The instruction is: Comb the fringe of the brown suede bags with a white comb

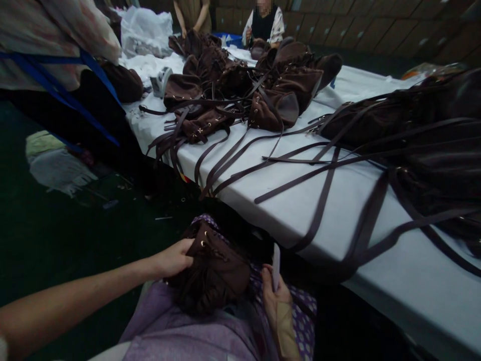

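Note:
A brown suede drawstring bag lies on my lap, on purple cloth. My left hand grips the bag's upper left edge near its eyelets, fingers curled over it. My right hand is below the table's edge, closed on a small white card held upright.
A white-covered table carries piles of brown bags with long straps trailing over its edge, and a darker heap at right. One person stands close at the left. Two others work at the far end. The floor is dark.

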Action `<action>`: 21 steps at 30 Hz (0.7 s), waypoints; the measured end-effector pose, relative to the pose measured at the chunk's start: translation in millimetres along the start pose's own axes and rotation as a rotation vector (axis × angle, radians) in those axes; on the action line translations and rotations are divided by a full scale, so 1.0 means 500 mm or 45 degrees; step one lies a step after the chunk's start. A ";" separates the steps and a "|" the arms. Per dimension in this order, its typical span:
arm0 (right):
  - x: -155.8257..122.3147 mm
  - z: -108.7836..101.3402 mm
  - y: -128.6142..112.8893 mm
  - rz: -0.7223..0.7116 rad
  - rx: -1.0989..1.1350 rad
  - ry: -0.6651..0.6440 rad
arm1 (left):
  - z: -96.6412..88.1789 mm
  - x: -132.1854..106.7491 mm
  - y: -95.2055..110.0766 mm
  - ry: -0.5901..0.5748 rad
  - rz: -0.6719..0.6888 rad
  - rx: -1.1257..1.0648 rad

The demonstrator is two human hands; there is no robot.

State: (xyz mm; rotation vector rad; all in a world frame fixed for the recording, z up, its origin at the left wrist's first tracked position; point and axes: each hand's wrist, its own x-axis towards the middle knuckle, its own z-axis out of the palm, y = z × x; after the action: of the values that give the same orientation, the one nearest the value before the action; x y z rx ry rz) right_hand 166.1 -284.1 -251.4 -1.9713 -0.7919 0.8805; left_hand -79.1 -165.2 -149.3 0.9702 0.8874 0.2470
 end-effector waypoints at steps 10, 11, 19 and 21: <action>-0.047 -0.018 -0.194 -0.674 0.034 -0.228 | 0.030 0.058 0.027 0.178 -0.195 -0.503; -0.045 -0.020 -0.187 -0.581 0.014 -0.172 | 0.031 0.066 0.029 0.151 -0.287 -0.579; -0.044 -0.039 -0.110 -0.124 -0.187 0.041 | 0.068 0.116 0.039 0.151 -0.669 -0.968; -0.056 -0.042 -0.118 -0.129 -0.251 0.144 | 0.083 0.111 0.055 0.307 -0.586 -0.991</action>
State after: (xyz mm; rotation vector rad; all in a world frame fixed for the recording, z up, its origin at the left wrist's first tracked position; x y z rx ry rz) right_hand 155.5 -287.2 -183.9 -2.1106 -0.9330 0.6464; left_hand -7.6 -144.5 -146.9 0.0052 1.0866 0.2842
